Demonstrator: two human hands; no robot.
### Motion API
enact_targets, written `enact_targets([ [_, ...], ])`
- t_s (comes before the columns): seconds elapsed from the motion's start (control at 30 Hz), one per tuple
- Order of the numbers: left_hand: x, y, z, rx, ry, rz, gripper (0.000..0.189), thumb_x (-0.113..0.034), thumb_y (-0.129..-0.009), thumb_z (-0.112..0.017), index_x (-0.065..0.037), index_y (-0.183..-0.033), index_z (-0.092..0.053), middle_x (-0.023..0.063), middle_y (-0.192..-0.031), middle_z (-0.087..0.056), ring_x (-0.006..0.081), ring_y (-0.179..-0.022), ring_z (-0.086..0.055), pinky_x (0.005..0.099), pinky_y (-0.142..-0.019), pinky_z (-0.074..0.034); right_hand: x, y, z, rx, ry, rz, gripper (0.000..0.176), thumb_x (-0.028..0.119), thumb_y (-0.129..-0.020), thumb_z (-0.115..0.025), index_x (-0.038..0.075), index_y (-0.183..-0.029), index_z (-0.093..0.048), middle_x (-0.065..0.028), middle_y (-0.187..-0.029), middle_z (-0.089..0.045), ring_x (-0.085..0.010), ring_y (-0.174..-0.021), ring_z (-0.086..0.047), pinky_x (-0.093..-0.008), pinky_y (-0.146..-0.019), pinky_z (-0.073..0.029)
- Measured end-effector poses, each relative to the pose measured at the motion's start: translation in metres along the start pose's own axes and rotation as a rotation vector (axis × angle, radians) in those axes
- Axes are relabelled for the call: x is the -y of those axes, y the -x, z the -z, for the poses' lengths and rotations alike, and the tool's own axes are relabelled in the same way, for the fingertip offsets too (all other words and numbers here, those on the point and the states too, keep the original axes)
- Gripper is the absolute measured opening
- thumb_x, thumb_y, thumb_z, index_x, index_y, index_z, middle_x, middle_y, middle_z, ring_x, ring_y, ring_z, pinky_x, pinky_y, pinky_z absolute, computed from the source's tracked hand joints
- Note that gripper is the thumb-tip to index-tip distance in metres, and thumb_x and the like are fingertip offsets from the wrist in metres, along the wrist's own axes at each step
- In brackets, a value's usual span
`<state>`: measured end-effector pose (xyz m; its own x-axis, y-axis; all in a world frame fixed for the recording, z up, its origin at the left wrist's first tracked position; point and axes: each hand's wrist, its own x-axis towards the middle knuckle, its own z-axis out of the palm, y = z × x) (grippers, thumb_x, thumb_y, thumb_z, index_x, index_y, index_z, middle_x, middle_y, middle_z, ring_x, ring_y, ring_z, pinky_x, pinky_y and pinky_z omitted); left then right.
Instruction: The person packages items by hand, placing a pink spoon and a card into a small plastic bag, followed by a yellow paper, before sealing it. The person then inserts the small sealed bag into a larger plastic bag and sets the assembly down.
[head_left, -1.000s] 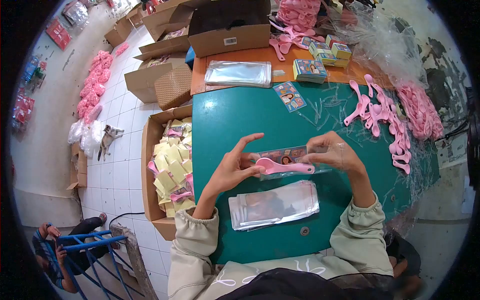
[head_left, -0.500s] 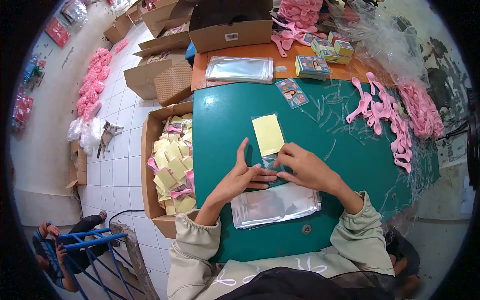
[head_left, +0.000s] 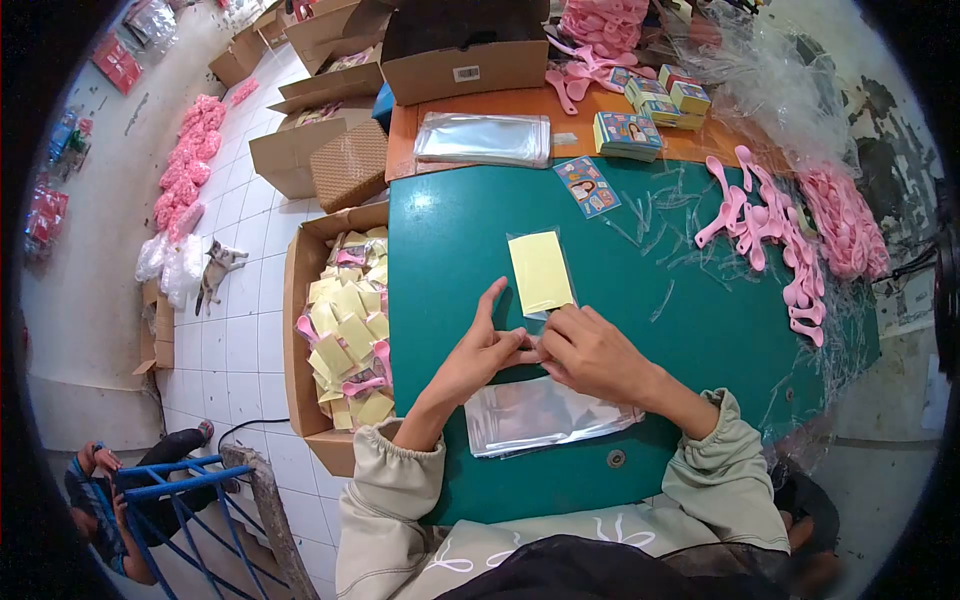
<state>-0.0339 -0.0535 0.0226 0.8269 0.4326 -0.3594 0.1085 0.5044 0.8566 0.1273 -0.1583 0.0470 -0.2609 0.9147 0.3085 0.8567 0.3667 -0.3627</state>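
Observation:
On the green table lies a clear plastic bag with a pale yellow card inside. My left hand is at the near end of this bag, its thumb and fingers pinched on the plastic while the index finger points up. Closed fingers of my right hand hold the same end from the right, touching the left fingertips and hiding that edge. Just below my hands is a stack of empty clear plastic bags.
Left of the table, a cardboard box holds filled bags with yellow cards and pink spoons. Pink spoons lie on the right. A printed card, a card stack and more clear bags are farther back.
My right hand has closed in leftward, its fingers now together at the bag's near end. The left fingers, stretched out before, have bent into a pinch.

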Motion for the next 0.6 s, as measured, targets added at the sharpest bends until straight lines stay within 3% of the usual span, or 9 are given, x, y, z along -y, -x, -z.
enact_targets([
  [0.13, -0.001, -0.003, -0.003, -0.072, 0.052, 0.030, 0.066, -0.008, -0.093, -0.049, -0.012, -0.143, -0.006, 0.0147, -0.090, -0.061, 0.0193, -0.084, -0.064, 0.0293, -0.076, -0.052, 0.002, 0.001, -0.003, -0.041, 0.166, 0.081, 0.010, 0.009, -0.070, -0.060, 0.002, -0.076, -0.054, -0.0097, -0.078, -0.049, -0.0241, -0.079, -0.052, -0.0363, -0.074, -0.044],
  [0.23, 0.006, -0.006, -0.005, -0.083, -0.015, -0.060, 0.072, -0.005, -0.088, -0.055, -0.006, -0.142, -0.007, 0.0151, -0.087, -0.064, 0.0184, -0.082, -0.065, 0.0280, -0.075, -0.052, -0.002, 0.002, -0.011, -0.073, 0.170, 0.121, 0.016, 0.009, -0.071, -0.065, 0.002, -0.079, -0.054, -0.0084, -0.079, -0.048, -0.0237, -0.077, -0.051, -0.0368, -0.069, -0.041],
  [0.33, 0.011, -0.008, -0.006, -0.128, -0.149, -0.129, 0.075, -0.004, -0.085, -0.059, -0.005, -0.141, -0.008, 0.0156, -0.084, -0.065, 0.0182, -0.080, -0.065, 0.0284, -0.074, -0.052, -0.007, 0.003, -0.007, 0.018, -0.060, 0.122, 0.014, 0.006, -0.071, -0.064, 0.002, -0.079, -0.054, -0.0093, -0.079, -0.049, -0.0245, -0.078, -0.052, -0.0354, -0.072, -0.042],
  [0.43, 0.005, -0.004, -0.013, -0.083, -0.157, -0.074, 0.073, -0.003, -0.088, -0.056, -0.008, -0.142, -0.008, 0.0178, -0.089, -0.063, 0.0201, -0.087, -0.064, 0.0317, -0.080, -0.051, -0.026, 0.001, 0.021, 0.212, -0.455, 0.039, 0.013, 0.005, -0.071, -0.064, 0.003, -0.078, -0.054, -0.0084, -0.079, -0.049, -0.0233, -0.075, -0.052, -0.0348, -0.073, -0.043],
  [0.47, 0.004, -0.004, -0.012, -0.082, -0.138, -0.083, 0.072, -0.003, -0.088, -0.055, -0.008, -0.142, -0.008, 0.0182, -0.090, -0.064, 0.0202, -0.088, -0.063, 0.0318, -0.080, -0.051, -0.032, 0.003, 0.031, 0.296, -0.724, -0.045, 0.013, 0.004, -0.073, -0.065, 0.004, -0.076, -0.052, -0.0066, -0.077, -0.049, -0.0201, -0.070, -0.051, -0.0343, -0.068, -0.043],
  [0.53, 0.003, -0.005, -0.008, -0.083, -0.097, -0.103, 0.072, -0.003, -0.088, -0.055, -0.008, -0.142, -0.008, 0.0191, -0.091, -0.064, 0.0203, -0.090, -0.063, 0.0320, -0.081, -0.050, -0.045, 0.009, 0.058, 0.365, -0.885, -0.048, 0.016, 0.010, -0.076, -0.066, 0.004, -0.073, -0.051, -0.0045, -0.077, -0.049, -0.0168, -0.067, -0.049, -0.0323, -0.063, -0.042],
  [0.6, 0.006, -0.006, -0.006, -0.102, -0.159, -0.100, 0.069, -0.002, -0.087, -0.054, -0.005, -0.141, -0.010, 0.0165, -0.090, -0.065, 0.0194, -0.087, -0.064, 0.0296, -0.080, -0.050, -0.093, 0.033, 0.098, 0.171, -1.045, -0.085, 0.018, 0.015, -0.079, -0.064, 0.006, -0.073, -0.050, -0.0015, -0.076, -0.046, -0.0126, -0.071, -0.045, -0.0289, -0.063, -0.040],
])
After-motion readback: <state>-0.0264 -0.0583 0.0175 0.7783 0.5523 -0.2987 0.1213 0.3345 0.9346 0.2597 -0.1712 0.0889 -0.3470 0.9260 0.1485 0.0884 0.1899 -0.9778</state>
